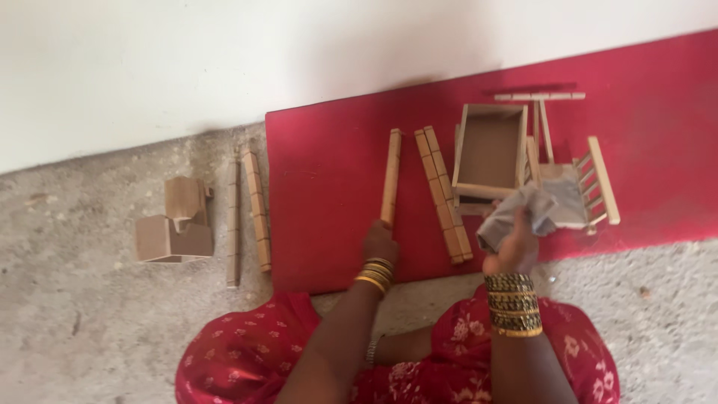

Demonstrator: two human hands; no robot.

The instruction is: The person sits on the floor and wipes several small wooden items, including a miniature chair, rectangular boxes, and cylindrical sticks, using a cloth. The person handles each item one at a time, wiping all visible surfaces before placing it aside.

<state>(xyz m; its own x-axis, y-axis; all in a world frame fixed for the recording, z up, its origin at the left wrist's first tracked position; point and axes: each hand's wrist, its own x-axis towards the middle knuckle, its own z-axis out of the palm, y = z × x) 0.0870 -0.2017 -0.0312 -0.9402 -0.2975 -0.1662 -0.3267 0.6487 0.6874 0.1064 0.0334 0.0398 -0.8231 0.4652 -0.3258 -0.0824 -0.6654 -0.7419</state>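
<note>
I see the left hand [380, 243] closed around the near end of a wooden stick [390, 176], which lies lengthwise on the red mat [329, 194] and runs away from me toward the wall. The fingers wrap the stick's lower tip; the rest of it rests flat on the mat. My right hand [513, 251] is raised just right of that, clenched on a crumpled grey cloth [532, 213] that bunches up above the knuckles. Between the two hands lies a pair of notched wooden strips [443, 193], side by side, angled slightly, touching neither hand. Beyond the cloth sits an open wooden box frame [491, 150], and right beside it a small slatted wooden piece [591, 179], partly hidden by the cloth. A thin strip [538, 96] lies across the far side of those parts. Off the mat to the left, on the concrete floor [90, 314], two more long strips [247, 213] lie parallel, and further left stand some small wooden blocks [176, 224], well apart from both hands
</note>
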